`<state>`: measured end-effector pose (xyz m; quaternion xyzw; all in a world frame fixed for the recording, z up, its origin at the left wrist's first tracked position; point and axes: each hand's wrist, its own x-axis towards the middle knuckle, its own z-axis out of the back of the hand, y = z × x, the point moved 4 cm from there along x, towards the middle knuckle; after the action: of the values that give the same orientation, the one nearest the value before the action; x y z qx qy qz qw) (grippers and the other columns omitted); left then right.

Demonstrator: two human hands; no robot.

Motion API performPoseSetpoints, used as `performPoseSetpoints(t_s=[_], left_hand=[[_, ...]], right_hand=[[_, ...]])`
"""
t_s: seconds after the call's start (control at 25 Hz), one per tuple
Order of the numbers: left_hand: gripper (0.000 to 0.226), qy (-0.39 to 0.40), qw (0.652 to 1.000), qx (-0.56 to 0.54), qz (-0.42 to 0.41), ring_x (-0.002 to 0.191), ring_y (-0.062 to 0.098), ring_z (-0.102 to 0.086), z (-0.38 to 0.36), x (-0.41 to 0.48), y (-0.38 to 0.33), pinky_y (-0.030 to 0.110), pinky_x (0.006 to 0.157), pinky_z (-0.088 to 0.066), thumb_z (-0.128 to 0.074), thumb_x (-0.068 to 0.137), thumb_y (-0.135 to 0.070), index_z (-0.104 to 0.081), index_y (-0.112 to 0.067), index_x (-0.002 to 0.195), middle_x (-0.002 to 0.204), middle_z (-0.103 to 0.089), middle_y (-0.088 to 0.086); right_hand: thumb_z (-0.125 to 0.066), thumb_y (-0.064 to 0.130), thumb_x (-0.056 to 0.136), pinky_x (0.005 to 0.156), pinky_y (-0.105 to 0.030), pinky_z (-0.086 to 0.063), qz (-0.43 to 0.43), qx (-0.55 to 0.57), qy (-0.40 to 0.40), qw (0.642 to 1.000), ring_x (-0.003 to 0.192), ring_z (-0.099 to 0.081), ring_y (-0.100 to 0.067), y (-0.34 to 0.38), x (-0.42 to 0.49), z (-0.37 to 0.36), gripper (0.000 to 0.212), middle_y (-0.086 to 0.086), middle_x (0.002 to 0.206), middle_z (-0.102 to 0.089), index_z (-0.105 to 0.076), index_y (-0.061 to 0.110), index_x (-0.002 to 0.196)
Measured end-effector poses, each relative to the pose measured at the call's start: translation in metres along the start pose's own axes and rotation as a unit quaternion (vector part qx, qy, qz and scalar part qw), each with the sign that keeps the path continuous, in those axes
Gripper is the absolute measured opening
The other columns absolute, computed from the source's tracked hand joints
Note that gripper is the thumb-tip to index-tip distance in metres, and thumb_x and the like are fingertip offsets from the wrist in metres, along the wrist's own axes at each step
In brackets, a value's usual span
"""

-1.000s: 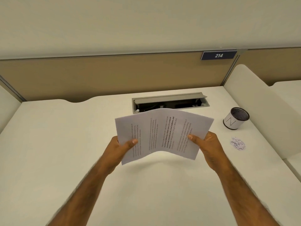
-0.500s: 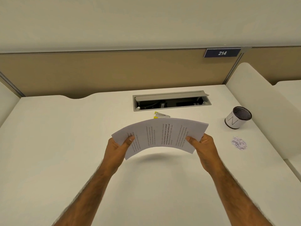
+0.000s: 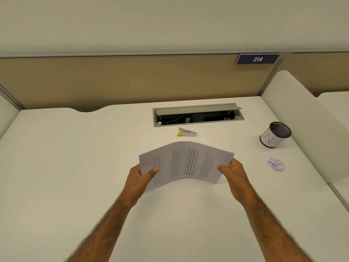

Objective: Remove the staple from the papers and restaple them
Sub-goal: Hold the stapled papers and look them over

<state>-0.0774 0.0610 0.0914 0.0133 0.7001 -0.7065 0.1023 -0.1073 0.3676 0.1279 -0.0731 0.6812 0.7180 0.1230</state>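
1. Desk (image 3: 75, 186): a pale work surface that fills the near and middle field. A tan partition (image 3: 113, 82) closes off its far edge.
2. Papers (image 3: 186, 161): a printed stack held in the air above the middle of the desk, clear of the surface and bowed upward along its centre. No staple can be made out at this size, so it is unclear whether one is still in place.
3. Left hand (image 3: 138, 181): holds the left edge of the stack, with the thumb on top. The fingers are hidden beneath.
4. Right hand (image 3: 233, 174): pinches the right edge, again with the thumb on top.
5. Cable hatch (image 3: 198, 115): lies open at the far side of the desk, its lid raised.
6. Mesh cup (image 3: 273, 137): stands upright at the far right.
7. Heap of small scraps (image 3: 276, 164): lies just nearer than the cup, apart from it.
8. Small metal stapler with yellow ends (image 3: 186, 132): lies on the desk between the hatch and the stack, touched by neither hand.

Hazards, as judged:
- One hand must let go to reach the tool. The bowed stack may then droop or fan, putting the sheets out of register.
- Too firm a squeeze could crease the bow.
- A reach across the papers could knock the tool towards the open hatch.
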Motion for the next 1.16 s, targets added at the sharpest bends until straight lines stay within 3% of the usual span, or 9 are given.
performPoseSetpoints(t_s=[0.2, 0.4, 0.68, 0.84, 1.0, 1.16], left_hand=[[0.046, -0.001, 1.000, 0.009, 0.016, 0.100, 0.025, -0.075, -0.007, -0.001, 0.008, 0.038, 0.085, -0.063, -0.070, 0.081, -0.046, -0.072, -0.023, 0.121, 0.106, -0.079, -0.002], [0.036, 0.003, 1.000, 0.003, 0.003, 0.090, 0.020, -0.076, 0.005, 0.003, 0.001, 0.029, 0.074, -0.062, -0.071, 0.081, -0.044, -0.075, -0.023, 0.110, 0.098, -0.081, -0.004], [0.029, 0.002, 1.000, -0.001, -0.019, 0.089, 0.012, -0.073, 0.004, 0.007, -0.015, 0.023, 0.073, -0.058, -0.076, 0.086, -0.043, -0.077, -0.025, 0.110, 0.097, -0.081, -0.007], [0.030, 0.024, 1.000, 0.008, -0.016, 0.094, 0.017, -0.071, 0.001, 0.006, -0.015, 0.027, 0.078, -0.055, -0.069, 0.085, -0.042, -0.078, -0.028, 0.110, 0.101, -0.080, -0.006], [0.024, 0.029, 0.999, 0.014, -0.030, 0.088, 0.009, -0.070, -0.002, 0.005, -0.019, 0.023, 0.072, -0.056, -0.066, 0.087, -0.042, -0.077, -0.032, 0.106, 0.097, -0.080, -0.008], [0.025, 0.000, 1.000, 0.014, -0.007, 0.094, 0.018, -0.072, -0.004, 0.006, -0.019, 0.029, 0.080, -0.056, -0.067, 0.083, -0.045, -0.075, -0.035, 0.105, 0.093, -0.080, -0.014]], right_hand=[[-0.054, -0.005, 0.095, 0.074, -0.022, -0.052, 0.003, 0.009, -0.042, 0.999, 0.092, -0.066, -0.017, -0.005, -0.002, 0.004, 0.033, 0.000, 0.099, -0.071, -0.066, 0.025, 0.100], [-0.050, -0.013, 0.092, 0.070, -0.019, -0.055, 0.026, -0.004, -0.040, 0.999, 0.086, -0.066, -0.014, 0.004, -0.001, 0.012, 0.038, -0.001, 0.093, -0.071, -0.066, 0.021, 0.096], [-0.051, -0.012, 0.092, 0.075, -0.021, -0.051, 0.049, 0.005, -0.042, 0.998, 0.088, -0.066, -0.015, 0.009, 0.001, 0.012, 0.034, -0.005, 0.095, -0.072, -0.068, 0.017, 0.098], [-0.052, -0.009, 0.093, 0.074, -0.019, -0.052, 0.040, -0.013, -0.033, 0.999, 0.091, -0.066, -0.017, 0.007, 0.002, 0.009, 0.031, -0.005, 0.097, -0.072, -0.068, 0.018, 0.098], [-0.054, -0.005, 0.095, 0.068, -0.014, -0.053, 0.044, -0.007, -0.040, 0.998, 0.085, -0.065, -0.010, 0.010, 0.002, 0.007, 0.031, 0.001, 0.093, -0.071, -0.066, 0.022, 0.095], [-0.056, -0.004, 0.095, 0.071, -0.017, -0.050, 0.031, 0.001, -0.054, 0.998, 0.088, -0.065, -0.012, 0.010, 0.006, 0.006, 0.027, 0.003, 0.095, -0.071, -0.066, 0.019, 0.102]])
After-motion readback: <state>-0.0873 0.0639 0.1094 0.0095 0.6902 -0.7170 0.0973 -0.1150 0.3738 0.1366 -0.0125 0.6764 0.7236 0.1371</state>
